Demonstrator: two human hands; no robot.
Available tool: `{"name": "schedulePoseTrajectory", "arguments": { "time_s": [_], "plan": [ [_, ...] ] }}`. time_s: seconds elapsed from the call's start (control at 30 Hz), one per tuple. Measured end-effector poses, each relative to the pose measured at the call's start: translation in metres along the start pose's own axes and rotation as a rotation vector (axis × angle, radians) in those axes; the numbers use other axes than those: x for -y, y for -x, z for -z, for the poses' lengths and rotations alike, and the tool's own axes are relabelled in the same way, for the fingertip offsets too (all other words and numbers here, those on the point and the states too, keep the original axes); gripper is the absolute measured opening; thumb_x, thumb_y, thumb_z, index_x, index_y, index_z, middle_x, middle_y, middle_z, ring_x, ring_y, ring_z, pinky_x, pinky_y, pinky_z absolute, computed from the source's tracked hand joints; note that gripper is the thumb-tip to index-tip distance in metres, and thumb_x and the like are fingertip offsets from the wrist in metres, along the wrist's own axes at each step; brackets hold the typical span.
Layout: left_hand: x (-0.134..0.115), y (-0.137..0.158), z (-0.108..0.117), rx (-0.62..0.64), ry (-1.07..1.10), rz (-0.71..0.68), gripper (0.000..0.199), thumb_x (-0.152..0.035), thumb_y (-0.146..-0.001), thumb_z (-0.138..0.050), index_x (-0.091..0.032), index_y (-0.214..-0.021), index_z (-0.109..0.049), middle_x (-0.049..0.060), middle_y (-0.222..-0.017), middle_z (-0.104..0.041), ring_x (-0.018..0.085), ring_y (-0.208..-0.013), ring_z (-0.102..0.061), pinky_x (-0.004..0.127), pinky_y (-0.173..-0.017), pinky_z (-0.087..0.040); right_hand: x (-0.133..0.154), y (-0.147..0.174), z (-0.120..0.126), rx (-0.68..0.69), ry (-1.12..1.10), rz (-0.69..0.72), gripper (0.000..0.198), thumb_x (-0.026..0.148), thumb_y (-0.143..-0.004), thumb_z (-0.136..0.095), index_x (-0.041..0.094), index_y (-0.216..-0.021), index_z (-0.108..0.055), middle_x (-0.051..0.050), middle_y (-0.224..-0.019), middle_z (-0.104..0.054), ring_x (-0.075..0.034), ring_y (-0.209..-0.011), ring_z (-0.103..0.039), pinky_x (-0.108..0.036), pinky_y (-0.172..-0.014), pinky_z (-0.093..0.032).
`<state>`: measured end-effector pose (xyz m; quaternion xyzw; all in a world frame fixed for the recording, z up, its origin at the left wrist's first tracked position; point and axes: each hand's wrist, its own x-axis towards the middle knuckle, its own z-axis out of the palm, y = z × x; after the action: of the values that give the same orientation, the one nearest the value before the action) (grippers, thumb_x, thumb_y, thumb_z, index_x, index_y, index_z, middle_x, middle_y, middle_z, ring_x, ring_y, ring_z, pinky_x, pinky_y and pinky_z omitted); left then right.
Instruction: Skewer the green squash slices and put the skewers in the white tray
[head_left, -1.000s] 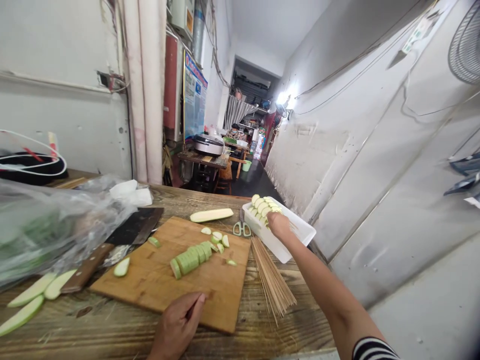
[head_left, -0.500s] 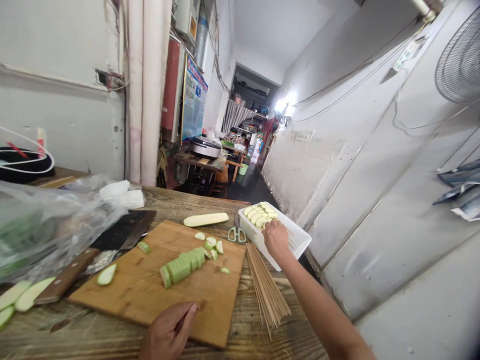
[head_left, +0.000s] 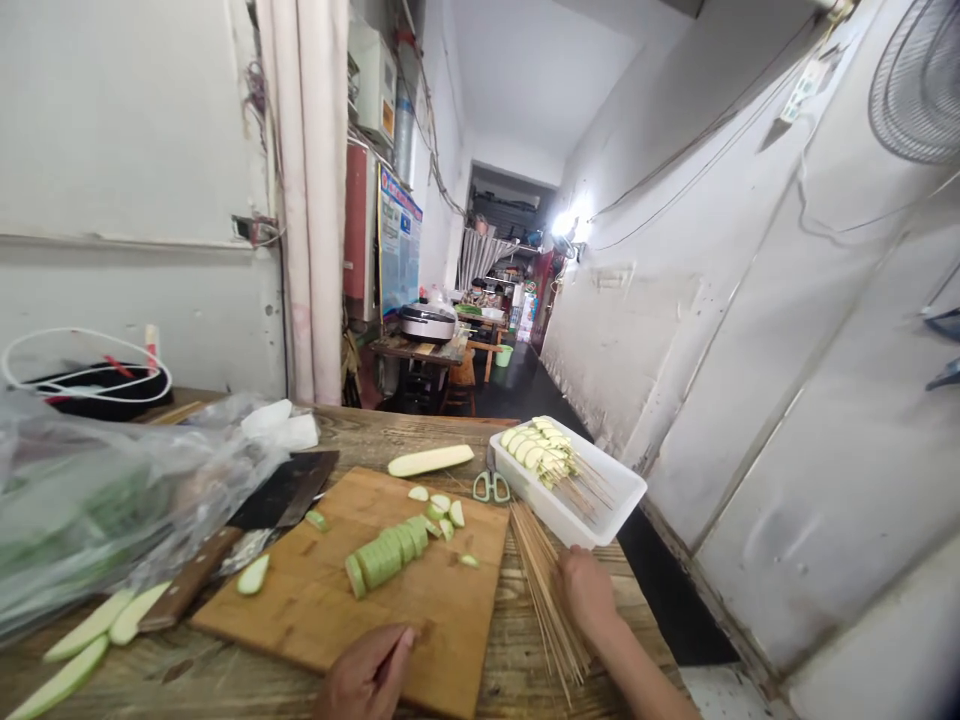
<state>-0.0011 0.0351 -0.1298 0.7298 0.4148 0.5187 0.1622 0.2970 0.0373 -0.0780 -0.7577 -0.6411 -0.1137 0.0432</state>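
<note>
My left hand [head_left: 367, 672] rests at the near edge of the wooden cutting board [head_left: 300, 620], thumb pressed to curled fingers; whatever it may pinch is hidden. My right hand [head_left: 586, 590] is at the right side of a bundle of thin wooden skewers [head_left: 541, 590], fingers curled down, their tips out of sight. On the board lies a row of sliced green squash [head_left: 386, 556], with a few loose end pieces [head_left: 441, 508] behind it. A white plastic tray [head_left: 626, 497] holds skewered squash slices [head_left: 536, 447], with the sticks pointing toward the near right.
A cleaver [head_left: 193, 577] lies left of the board, beside clear plastic bags [head_left: 67, 510] and long squash pieces [head_left: 86, 628]. Behind the board are a halved squash [head_left: 431, 460] and green-handled scissors [head_left: 491, 487]. A wall [head_left: 622, 370] runs along the right.
My right hand has drawn back from the skewered slices in the tray to the skewer bundle. My left hand keeps its curled pose at the board's edge. The view has shifted slightly.
</note>
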Motion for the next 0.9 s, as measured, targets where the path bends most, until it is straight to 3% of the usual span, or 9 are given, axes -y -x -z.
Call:
{"name": "schedulePoseTrajectory", "arguments": {
  "time_s": [0.27,0.57,0.77,0.9],
  "plan": [
    [-0.013,-0.002,0.005,0.076,0.019,0.18,0.014,-0.031,-0.075,-0.06,-0.023,-0.075,-0.071,0.005,-0.072,-0.072,0.018,-0.067,-0.066,0.026,-0.067,-0.051,0.003,-0.004,-0.007,0.138,0.002,-0.049,0.025,0.0,-0.082,-0.043,0.006,-0.087,-0.067,-0.019,-0.084,-0.067,-0.028,-0.082,-0.065,-0.032,-0.063,-0.043],
    [-0.01,-0.001,0.005,0.042,-0.091,0.013,0.021,-0.029,-0.082,-0.052,-0.017,-0.077,-0.069,0.004,-0.071,-0.071,0.015,-0.064,-0.066,0.024,-0.063,-0.052,-0.001,-0.003,-0.001,0.128,-0.057,-0.089,0.021,0.01,-0.087,-0.047,0.008,-0.082,-0.067,-0.016,-0.082,-0.069,-0.024,-0.077,-0.066,-0.027,-0.061,-0.043],
    [-0.01,0.002,0.006,0.088,-0.126,0.061,0.02,-0.029,-0.082,-0.052,-0.018,-0.079,-0.069,0.004,-0.072,-0.071,0.016,-0.066,-0.066,0.025,-0.065,-0.051,-0.004,0.001,0.011,0.084,-0.156,-0.102,0.019,0.015,-0.088,-0.047,0.01,-0.082,-0.064,-0.014,-0.085,-0.069,-0.023,-0.08,-0.065,-0.027,-0.065,-0.042],
    [-0.013,-0.002,0.008,0.099,-0.156,0.057,0.018,-0.028,-0.081,-0.054,-0.019,-0.088,-0.068,0.007,-0.083,-0.071,0.019,-0.077,-0.065,0.029,-0.075,-0.049,-0.002,0.019,0.031,0.023,-0.254,-0.1,0.017,0.013,-0.089,-0.044,0.011,-0.091,-0.061,-0.013,-0.09,-0.067,-0.022,-0.08,-0.064,-0.027,-0.067,-0.043]
  ]
}}
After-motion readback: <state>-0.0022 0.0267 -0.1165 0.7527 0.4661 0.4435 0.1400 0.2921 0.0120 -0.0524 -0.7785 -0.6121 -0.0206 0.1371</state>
